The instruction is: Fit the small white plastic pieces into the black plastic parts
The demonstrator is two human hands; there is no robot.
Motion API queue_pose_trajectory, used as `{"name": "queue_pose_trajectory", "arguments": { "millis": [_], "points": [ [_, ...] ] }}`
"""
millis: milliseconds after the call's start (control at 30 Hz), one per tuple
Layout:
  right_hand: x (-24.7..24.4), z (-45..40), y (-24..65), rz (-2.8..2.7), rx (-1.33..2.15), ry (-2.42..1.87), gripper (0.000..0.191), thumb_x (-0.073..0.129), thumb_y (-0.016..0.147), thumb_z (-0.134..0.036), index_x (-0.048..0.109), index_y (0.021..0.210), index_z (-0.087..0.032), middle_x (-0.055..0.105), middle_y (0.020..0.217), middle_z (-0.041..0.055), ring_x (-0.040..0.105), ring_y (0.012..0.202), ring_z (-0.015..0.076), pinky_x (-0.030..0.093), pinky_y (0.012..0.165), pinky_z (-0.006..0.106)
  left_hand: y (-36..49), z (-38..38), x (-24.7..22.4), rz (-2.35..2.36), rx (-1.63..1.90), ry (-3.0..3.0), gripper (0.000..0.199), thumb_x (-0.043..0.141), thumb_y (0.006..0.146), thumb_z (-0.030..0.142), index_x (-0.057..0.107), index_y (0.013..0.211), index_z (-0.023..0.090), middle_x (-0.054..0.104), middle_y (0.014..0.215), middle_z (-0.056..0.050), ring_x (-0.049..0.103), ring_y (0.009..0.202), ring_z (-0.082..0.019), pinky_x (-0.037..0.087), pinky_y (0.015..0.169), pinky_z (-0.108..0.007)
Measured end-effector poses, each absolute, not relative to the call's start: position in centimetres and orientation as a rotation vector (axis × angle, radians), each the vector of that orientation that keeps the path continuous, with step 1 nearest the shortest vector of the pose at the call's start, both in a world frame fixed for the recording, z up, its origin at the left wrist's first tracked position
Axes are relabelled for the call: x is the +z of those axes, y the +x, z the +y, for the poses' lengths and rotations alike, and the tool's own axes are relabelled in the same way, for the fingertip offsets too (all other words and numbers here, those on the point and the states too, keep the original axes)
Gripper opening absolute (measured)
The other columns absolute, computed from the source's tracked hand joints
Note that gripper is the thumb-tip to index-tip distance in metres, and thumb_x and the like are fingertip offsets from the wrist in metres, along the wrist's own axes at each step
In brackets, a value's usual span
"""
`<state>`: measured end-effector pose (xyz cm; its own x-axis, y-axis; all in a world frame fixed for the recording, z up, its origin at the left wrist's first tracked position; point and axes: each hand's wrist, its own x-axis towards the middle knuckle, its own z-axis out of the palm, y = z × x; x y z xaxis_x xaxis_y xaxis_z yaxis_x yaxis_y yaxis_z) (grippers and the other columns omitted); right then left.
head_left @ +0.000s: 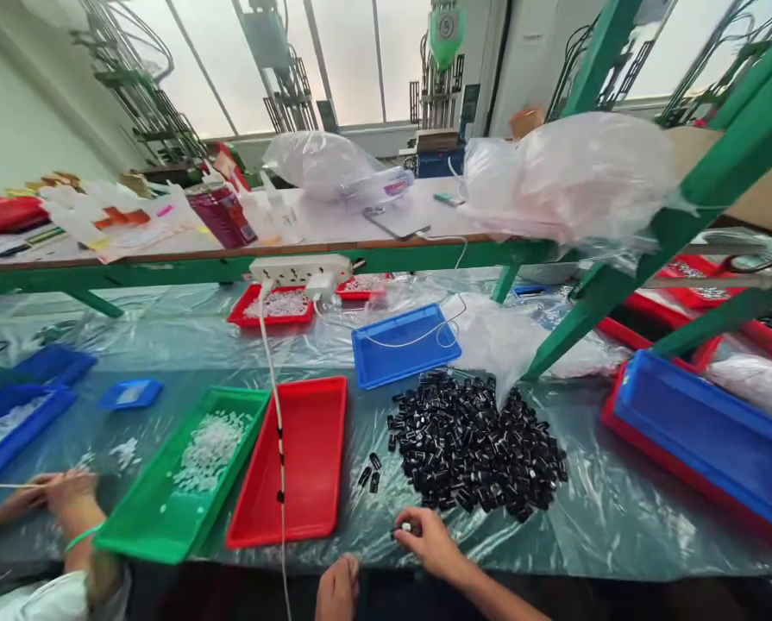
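Observation:
My right hand is at the front edge of the table, its thumb and fingers pinched on a small black part with a whitish piece at it. To its left, my left hand is closed at the table edge; whatever it holds, if anything, is hidden. A large pile of black parts lies on the plastic-covered table beyond my right hand. A few loose black parts lie left of the pile. The red tray stands beyond my left hand.
A green tray with white parts stands left of the red one. Another person's hands work at far left. A blue tray lies behind the pile; stacked trays stand right. A white cable hangs across the red tray.

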<state>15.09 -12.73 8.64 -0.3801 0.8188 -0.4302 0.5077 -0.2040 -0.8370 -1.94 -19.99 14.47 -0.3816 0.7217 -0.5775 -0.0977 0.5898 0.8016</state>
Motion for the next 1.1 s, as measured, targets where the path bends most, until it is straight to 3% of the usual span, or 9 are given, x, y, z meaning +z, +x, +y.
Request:
{"name": "queue_pose_trajectory", "arguments": {
  "millis": [100, 200, 267, 433, 600, 900, 1100],
  "points": [
    [6.2, -12.0, 11.7, -1.894, 1.636, -1.607, 0.024, 0.059, 0.085, -0.028, 0.072, 0.103, -0.018, 0.072, 0.072, 0.0011, 0.065, 0.071, 0.017, 0.045, 0.066, 0.024, -5.5, -20.0, 12.7, 1.659, 0.921, 0.445, 0.049, 0.054, 0.067, 0.064, 0.033, 0.05, 0.023, 0.022, 0.044, 0.008, 0.021, 0.039, -0.007, 0.017, 0.04, -0.021],
    [4.9, -11.9, 10.8, -1.943, 1.614, -1.694, 0.045, 0.065, 0.082, -0.031, 0.06, 0.126, -0.024, 0.074, 0.082, -0.001, 0.068, 0.079, 0.0181, 0.046, 0.073, 0.025, -6.8, -18.9, 12.4, 1.525, 0.891, 0.368, 0.045, 0.051, 0.068, 0.061, 0.034, 0.051, 0.023, 0.021, 0.043, 0.01, 0.017, 0.037, -0.005, 0.016, 0.039, -0.02],
    [4.6, -12.3, 11.9, -1.988, 1.509, -1.814, 0.05, 0.064, 0.082, -0.028, 0.054, 0.131, -0.024, 0.074, 0.088, 0.0008, 0.067, 0.089, 0.0207, 0.045, 0.078, 0.027, -6.4, -17.7, 12.6, 1.43, 0.89, 0.322, 0.042, 0.051, 0.068, 0.058, 0.034, 0.051, 0.023, 0.019, 0.041, 0.01, 0.014, 0.036, -0.005, 0.014, 0.038, -0.019],
    [4.9, -13.6, 16.8, -2.087, 1.175, -2.084, 0.042, 0.043, 0.093, -0.019, 0.048, 0.135, -0.022, 0.068, 0.106, 0.009, 0.064, 0.099, 0.0235, 0.043, 0.081, 0.03, -3.8, -14.6, 13.4, 1.093, 0.764, 0.21, 0.028, 0.054, 0.065, 0.043, 0.041, 0.054, 0.021, 0.023, 0.039, 0.01, 0.009, 0.035, -0.003, 0.009, 0.037, -0.018],
    [4.2, -13.4, 18.6, -2.294, 1.034, -2.046, 0.044, 0.041, 0.093, -0.014, 0.049, 0.135, -0.026, 0.066, 0.11, 0.009, 0.063, 0.102, 0.0233, 0.044, 0.079, 0.029, -1.9, -13.4, 14.6, 0.847, 0.638, 0.099, 0.018, 0.055, 0.067, 0.036, 0.05, 0.064, 0.018, 0.032, 0.044, 0.008, 0.015, 0.036, -0.004, 0.011, 0.037, -0.017],
    [3.3, -10.5, 20.4, -2.677, 0.904, -1.611, 0.029, 0.041, 0.098, -0.02, 0.06, 0.119, -0.024, 0.067, 0.105, 0.0095, 0.062, 0.098, 0.0212, 0.045, 0.076, 0.026, 1.8, -13.7, 12.7, 1.114, 0.735, 0.072, 0.024, 0.058, 0.072, 0.036, 0.043, 0.064, 0.019, 0.031, 0.046, 0.01, 0.018, 0.036, -0.002, 0.01, 0.037, -0.016],
    [2.2, -10.1, 22.0, -2.735, 1.043, -1.289, 0.026, 0.044, 0.096, -0.018, 0.062, 0.113, -0.022, 0.068, 0.103, 0.0109, 0.061, 0.098, 0.0217, 0.043, 0.077, 0.026, 5.0, -14.2, 10.5, 1.259, 0.869, 0.027, 0.025, 0.054, 0.078, 0.037, 0.041, 0.066, 0.02, 0.031, 0.047, 0.01, 0.019, 0.036, -0.002, 0.01, 0.038, -0.015]
  ]
}}
